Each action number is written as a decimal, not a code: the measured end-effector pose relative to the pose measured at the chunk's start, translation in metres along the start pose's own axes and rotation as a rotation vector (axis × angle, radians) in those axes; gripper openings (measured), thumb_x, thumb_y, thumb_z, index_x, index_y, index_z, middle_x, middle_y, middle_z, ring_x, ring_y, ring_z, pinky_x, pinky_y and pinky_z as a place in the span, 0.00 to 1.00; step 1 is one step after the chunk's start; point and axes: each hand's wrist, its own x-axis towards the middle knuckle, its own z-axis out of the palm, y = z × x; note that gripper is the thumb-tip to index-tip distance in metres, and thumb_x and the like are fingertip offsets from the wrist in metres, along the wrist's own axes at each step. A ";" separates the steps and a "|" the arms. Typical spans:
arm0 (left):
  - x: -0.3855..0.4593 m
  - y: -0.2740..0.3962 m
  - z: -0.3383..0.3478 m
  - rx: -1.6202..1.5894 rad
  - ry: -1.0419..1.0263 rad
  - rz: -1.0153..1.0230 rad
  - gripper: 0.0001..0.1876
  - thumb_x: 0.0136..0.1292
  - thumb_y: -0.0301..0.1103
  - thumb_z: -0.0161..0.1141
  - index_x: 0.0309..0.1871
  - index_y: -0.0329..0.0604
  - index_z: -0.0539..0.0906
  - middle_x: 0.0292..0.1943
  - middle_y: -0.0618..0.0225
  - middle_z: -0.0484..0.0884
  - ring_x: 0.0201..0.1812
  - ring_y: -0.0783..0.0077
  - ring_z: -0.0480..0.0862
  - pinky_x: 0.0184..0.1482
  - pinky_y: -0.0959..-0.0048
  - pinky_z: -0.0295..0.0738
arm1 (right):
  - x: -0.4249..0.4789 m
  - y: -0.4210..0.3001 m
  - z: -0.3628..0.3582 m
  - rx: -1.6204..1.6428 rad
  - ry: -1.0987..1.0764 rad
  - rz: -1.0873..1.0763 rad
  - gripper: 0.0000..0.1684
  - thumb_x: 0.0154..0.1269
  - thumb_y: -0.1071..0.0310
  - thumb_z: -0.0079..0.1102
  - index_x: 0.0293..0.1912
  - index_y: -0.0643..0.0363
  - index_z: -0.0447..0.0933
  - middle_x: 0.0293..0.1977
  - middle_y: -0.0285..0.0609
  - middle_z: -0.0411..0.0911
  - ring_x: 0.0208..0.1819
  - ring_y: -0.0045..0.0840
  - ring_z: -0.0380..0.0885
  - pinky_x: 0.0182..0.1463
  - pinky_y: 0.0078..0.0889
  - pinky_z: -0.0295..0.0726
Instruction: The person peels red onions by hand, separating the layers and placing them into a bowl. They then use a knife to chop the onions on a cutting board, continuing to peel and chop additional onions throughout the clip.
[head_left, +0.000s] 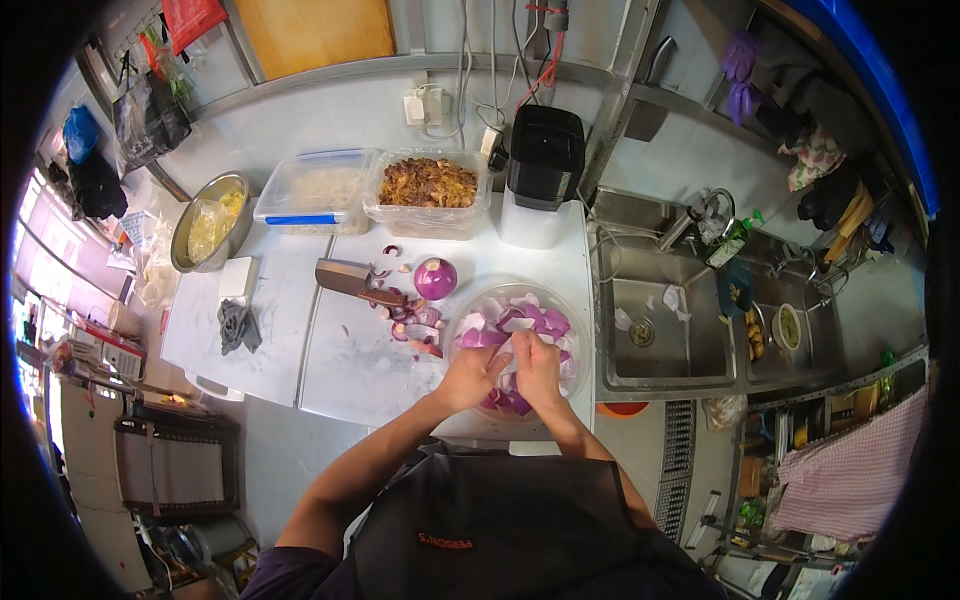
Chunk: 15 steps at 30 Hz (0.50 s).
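My left hand (466, 379) and my right hand (537, 367) meet over a clear round bowl (583, 322). Pinched between the fingers of both is a pale onion piece (507, 352), mostly covered by them. Purple and white onion pieces (551, 321) fill much of the bowl beneath. Left of its rim lie onion skins and root scraps (420, 330). A whole peeled red onion (435, 279) sits just behind these. Beside the scraps rests a cleaver (343, 277), its brown handle pointing toward them.
Along the back stand a steel bowl (178, 244), a lidded plastic box (311, 191), a tub of browned food (427, 184) and a black container (546, 150). A grey cloth (238, 328) lies left. The double steel sink (667, 360) adjoins the table's right edge.
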 end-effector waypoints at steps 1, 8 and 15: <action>-0.001 0.001 0.002 0.107 0.000 0.052 0.09 0.68 0.32 0.57 0.41 0.32 0.79 0.32 0.53 0.83 0.31 0.51 0.83 0.31 0.58 0.74 | 0.000 0.008 0.005 0.021 0.018 0.036 0.20 0.74 0.56 0.54 0.32 0.62 0.76 0.16 0.47 0.71 0.18 0.30 0.74 0.24 0.40 0.67; 0.010 0.016 0.010 0.084 0.063 -0.031 0.11 0.67 0.35 0.59 0.42 0.34 0.80 0.22 0.58 0.78 0.24 0.62 0.81 0.26 0.61 0.73 | 0.003 0.039 0.010 0.656 0.058 0.750 0.25 0.71 0.47 0.56 0.28 0.59 0.79 0.19 0.34 0.76 0.20 0.25 0.75 0.21 0.31 0.67; 0.009 -0.026 -0.008 -0.659 -0.308 -0.697 0.18 0.71 0.42 0.56 0.33 0.34 0.80 0.18 0.64 0.76 0.19 0.71 0.75 0.23 0.70 0.67 | 0.009 -0.010 -0.029 -0.421 0.053 -0.055 0.20 0.71 0.55 0.57 0.46 0.64 0.81 0.33 0.53 0.82 0.35 0.45 0.83 0.39 0.44 0.79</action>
